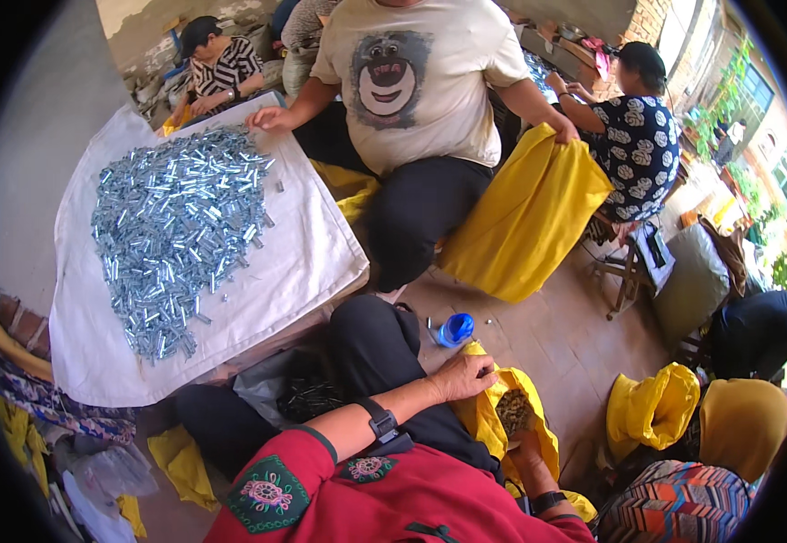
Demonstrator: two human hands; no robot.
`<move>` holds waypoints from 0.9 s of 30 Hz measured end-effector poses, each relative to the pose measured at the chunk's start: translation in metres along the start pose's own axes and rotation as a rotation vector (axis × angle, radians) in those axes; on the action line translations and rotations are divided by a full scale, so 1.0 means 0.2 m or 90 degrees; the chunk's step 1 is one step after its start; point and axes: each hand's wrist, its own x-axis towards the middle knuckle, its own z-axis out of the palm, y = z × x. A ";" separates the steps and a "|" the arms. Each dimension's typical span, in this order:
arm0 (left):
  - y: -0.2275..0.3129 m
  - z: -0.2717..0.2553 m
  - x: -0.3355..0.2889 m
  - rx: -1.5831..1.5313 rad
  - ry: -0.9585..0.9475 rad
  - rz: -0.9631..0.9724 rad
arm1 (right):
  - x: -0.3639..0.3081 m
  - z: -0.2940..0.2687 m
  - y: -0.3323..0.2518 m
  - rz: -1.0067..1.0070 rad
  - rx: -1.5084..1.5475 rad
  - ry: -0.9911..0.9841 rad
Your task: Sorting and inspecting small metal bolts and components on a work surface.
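Note:
A yellow cloth bag [545,434] stands upright by my right leg, its mouth spread and small brownish pieces [513,409] showing inside. Fingers bent, my left hand [464,376] grips the bag's far left rim. My right hand [526,445] reaches in over the near edge beside the brownish pieces; its fingertips are hidden, so what it holds cannot be made out. Just beyond the bag, a blue plastic cup [455,330] sits on the tiled floor with a few small bits around it.
On the left, a table under white cloth [316,281] bears a heap of small silvery metal tubes [181,208]. Opposite me a person [411,90] holds up a yellow sack [529,217]. Another open yellow bag [651,407] stands at right. Two more people work behind.

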 end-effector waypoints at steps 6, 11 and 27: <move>-0.04 -0.05 -0.07 0.011 0.017 -0.027 | -0.38 0.57 -0.16 -0.130 -0.070 -0.148; -0.03 -0.02 -0.02 0.010 0.003 -0.016 | -0.36 0.41 -0.20 -0.100 -0.069 -0.113; -0.12 -0.02 -0.06 0.051 0.022 -0.006 | 0.18 0.41 -0.12 -0.081 -0.018 -0.249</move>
